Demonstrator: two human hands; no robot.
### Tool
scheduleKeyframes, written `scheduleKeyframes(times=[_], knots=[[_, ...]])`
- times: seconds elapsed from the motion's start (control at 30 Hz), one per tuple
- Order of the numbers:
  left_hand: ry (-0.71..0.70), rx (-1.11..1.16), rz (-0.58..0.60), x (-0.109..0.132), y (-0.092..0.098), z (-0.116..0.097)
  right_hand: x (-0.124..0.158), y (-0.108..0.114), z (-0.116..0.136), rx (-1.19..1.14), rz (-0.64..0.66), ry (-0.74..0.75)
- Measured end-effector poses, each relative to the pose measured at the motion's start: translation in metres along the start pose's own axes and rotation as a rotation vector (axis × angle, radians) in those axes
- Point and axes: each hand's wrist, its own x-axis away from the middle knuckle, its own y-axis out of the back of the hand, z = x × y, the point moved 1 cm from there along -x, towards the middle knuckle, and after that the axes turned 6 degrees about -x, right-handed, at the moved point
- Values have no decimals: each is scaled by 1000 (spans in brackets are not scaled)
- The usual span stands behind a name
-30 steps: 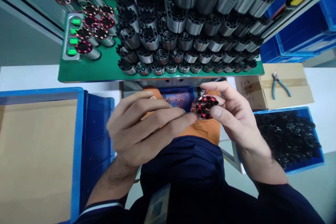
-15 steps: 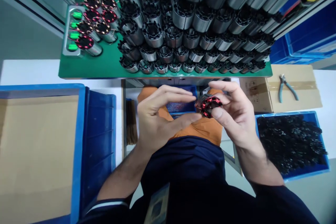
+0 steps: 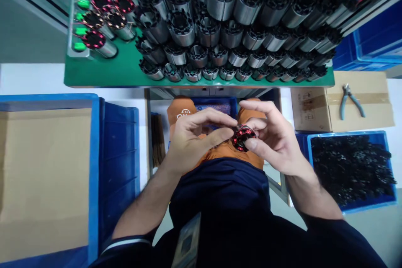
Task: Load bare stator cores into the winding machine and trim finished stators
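In front of my lap, my right hand grips a motor stator wound with red wire, its thumb on the near rim and fingers behind. The stator is tilted so that its wound end faces me. At its left side, my left hand has thumb and index fingertips drawn nearly together in a pinch. What lies between those fingertips is too small to make out.
Rows of unwound metal stators with black end pieces stand on a green board. Several wound ones stand at its left by a holder with green pieces. Cutters lie on a carton. Blue bins flank me; one holds black parts.
The stator and my right hand have shifted slightly left and down. My left thumb and index finger have come closer together at the stator's left edge. The view has shifted a little.
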Motion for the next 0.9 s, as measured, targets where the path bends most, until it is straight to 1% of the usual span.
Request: scheduleKeyframes(times=[0.07,0.1,0.17,0.23,0.3,0.37,0.4,0.43,0.5,0.57,0.6,0.67,0.73,0.83,0.9], knots=[[-47,-52,46,-4,1,-15,-3,-1,-2,24,28,2],[-52,-66,54,-5,1,-18,-3,-1,-3,31,33,3],[-35,-67,56,-3,-2,-16,-4,-1,-4,24,26,10],[31,-28,68,2,-5,-2,-3,0,-5,-12,3,17],[137,19,98,8,-7,20,-2,2,-3,-55,-28,15],[209,-4,70,14,-3,39,-1,3,-1,-72,-54,-1],[198,-44,29,15,1,44,-2,4,0,-67,-58,-14],[145,-93,-19,16,6,44,-2,4,1,-56,-55,-28],[-55,-207,-79,15,13,31,-5,3,1,-30,-31,-40],[-272,-337,-46,13,13,8,-9,1,-1,-15,5,-32],[-343,-398,-18,12,10,-3,-11,0,-2,-11,22,-25],[-394,-482,6,10,3,-19,-13,-3,-2,-5,56,-20],[-390,-490,-17,9,-3,-24,-15,-4,-1,3,81,-21],[-420,-477,-46,9,-8,-20,-16,-4,2,31,99,-15],[-439,-479,-66,10,-8,-16,-18,-4,4,78,82,4]])
